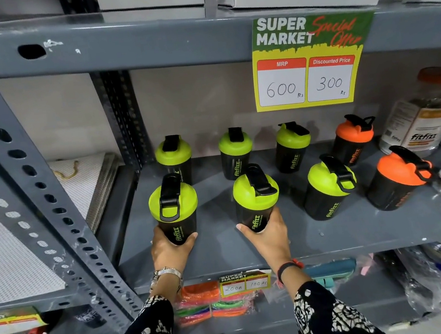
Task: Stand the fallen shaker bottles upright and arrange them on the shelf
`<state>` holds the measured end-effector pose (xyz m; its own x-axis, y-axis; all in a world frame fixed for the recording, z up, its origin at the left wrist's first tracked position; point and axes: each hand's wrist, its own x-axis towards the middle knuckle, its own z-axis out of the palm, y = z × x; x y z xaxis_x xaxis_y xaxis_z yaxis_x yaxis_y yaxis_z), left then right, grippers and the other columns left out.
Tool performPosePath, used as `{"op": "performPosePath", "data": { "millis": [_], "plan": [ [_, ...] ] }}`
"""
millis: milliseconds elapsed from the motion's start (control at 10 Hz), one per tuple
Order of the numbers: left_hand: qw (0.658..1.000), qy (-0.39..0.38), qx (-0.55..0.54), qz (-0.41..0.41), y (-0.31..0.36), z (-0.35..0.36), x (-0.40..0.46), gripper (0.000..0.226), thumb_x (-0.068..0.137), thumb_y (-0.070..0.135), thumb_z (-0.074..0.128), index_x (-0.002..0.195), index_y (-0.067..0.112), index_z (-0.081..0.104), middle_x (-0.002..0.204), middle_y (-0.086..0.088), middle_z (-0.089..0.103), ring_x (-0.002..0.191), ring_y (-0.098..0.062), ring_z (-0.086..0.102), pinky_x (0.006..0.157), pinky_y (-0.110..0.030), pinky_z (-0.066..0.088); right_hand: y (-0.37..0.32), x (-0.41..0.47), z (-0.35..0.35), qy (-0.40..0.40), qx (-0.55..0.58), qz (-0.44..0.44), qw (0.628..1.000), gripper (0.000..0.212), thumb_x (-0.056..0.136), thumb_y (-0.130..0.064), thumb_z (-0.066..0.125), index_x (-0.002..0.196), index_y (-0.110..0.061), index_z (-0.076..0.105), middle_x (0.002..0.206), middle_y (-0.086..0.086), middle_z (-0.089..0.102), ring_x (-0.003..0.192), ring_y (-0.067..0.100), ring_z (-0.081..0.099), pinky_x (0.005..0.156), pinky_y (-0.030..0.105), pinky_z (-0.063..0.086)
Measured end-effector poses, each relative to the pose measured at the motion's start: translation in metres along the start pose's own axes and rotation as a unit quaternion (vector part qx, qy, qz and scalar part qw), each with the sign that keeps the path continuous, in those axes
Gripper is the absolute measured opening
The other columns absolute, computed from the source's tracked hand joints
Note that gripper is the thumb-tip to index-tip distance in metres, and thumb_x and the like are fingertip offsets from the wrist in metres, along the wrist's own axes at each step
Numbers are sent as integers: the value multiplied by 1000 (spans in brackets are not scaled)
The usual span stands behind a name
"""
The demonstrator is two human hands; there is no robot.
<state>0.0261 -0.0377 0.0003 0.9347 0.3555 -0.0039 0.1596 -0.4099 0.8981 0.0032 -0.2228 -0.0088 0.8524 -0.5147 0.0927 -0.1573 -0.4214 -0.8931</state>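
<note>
Several black shaker bottles stand upright in two rows on the grey shelf (223,247). My left hand (168,249) grips the base of the front-left green-lidded shaker (174,208). My right hand (267,237) grips the base of the neighbouring green-lidded shaker (256,198). Further right in the front row stand a third green-lidded shaker (327,189) and an orange-lidded shaker (397,181). The back row holds three green-lidded shakers (235,152) and one orange-lidded shaker (353,138).
Clear supplement jars (419,123) crowd the shelf's right end. A price sign (309,58) hangs from the upper shelf edge. A perforated grey upright (36,189) stands at left. Coloured packets (202,302) lie on the lower shelf.
</note>
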Motion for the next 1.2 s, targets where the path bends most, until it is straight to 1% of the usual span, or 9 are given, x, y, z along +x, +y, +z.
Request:
{"op": "performPosePath", "data": {
  "millis": [100, 300, 500, 700, 800, 900, 1000, 1100, 1200],
  "plan": [
    [1000, 2, 5, 1, 1, 0, 0, 60, 64, 15, 80, 111, 0, 46, 110, -27, 60, 102, -40, 56, 86, -42, 45, -1, 0, 0, 0, 2, 1, 1000, 67, 62, -30, 84, 118, -13, 50, 116, 6, 64, 108, 23, 60, 81, 24, 40],
    [1000, -4, 0, -4, 2, 0, 0, 61, 65, 15, 80, 112, 0, 45, 111, -26, 60, 103, -40, 55, 87, -41, 45, -1, 0, 0, -2, -1, 5, 1000, 68, 62, -30, 84, 118, -13, 50, 116, 6, 64, 108, 24, 60, 86, 30, 47],
    [1000, -13, -7, -7, 1, 0, 2, 64, 65, 17, 79, 116, 3, 43, 114, -23, 60, 106, -39, 53, 90, -43, 44, -2, 0, 0, -2, 3, -1, 1000, 68, 62, -30, 84, 118, -14, 49, 116, 6, 64, 108, 24, 60, 87, 33, 49],
    [1000, -19, 1, -13, 2, 0, 1, 64, 66, 17, 79, 117, 2, 43, 114, -24, 59, 106, -39, 53, 90, -44, 44, -1, 1, 2, 2, -3, 3, 1000, 71, 61, -32, 84, 119, -13, 49, 117, 6, 64, 108, 25, 61, 88, 36, 51],
    [1000, -24, 1, -15, 1, 0, 2, 66, 66, 17, 79, 118, 1, 42, 115, -25, 58, 107, -40, 52, 92, -45, 43, -2, 1, 2, -10, -4, 10, 1000, 75, 60, -31, 85, 122, -13, 47, 120, 7, 62, 111, 26, 59, 90, 37, 50],
    [1000, -30, 3, 4, -5, 0, 2, 81, 62, 20, 82, 125, 1, 35, 124, -24, 53, 117, -41, 45, 101, -51, 37, 2, 1, -1, -36, 14, 20, 999, 101, 54, -33, 87, 137, -12, 33, 136, 8, 50, 126, 26, 49, 104, 42, 45],
    [999, -35, 14, 11, -5, -4, -7, 93, 63, 20, 81, 133, -2, 24, 136, -25, 42, 127, -42, 33, 108, -53, 26, 3, -9, -10, -50, 28, 32, 998, 112, 58, -32, 86, 145, -11, 19, 150, 10, 34, 139, 26, 33, 114, 42, 33],
    [997, 5, 51, 63, -4, -10, -35, 91, 70, 13, 76, 135, -7, 16, 141, -31, 31, 131, -43, 25, 111, -56, 16, 5, -26, -33, -13, 43, 13, 999, 98, 70, -27, 79, 145, -6, 19, 151, 12, 30, 140, 24, 31, 114, 36, 28],
    [988, 44, 59, 135, -1, -15, -58, 86, 74, 16, 72, 134, -8, 15, 141, -31, 28, 131, -42, 25, 110, -57, 17, 4, -32, -56, 35, 83, -62, 994, 71, 76, -26, 74, 134, -11, 37, 130, 9, 49, 122, 17, 48, 106, 40, 40]
  ]
}}
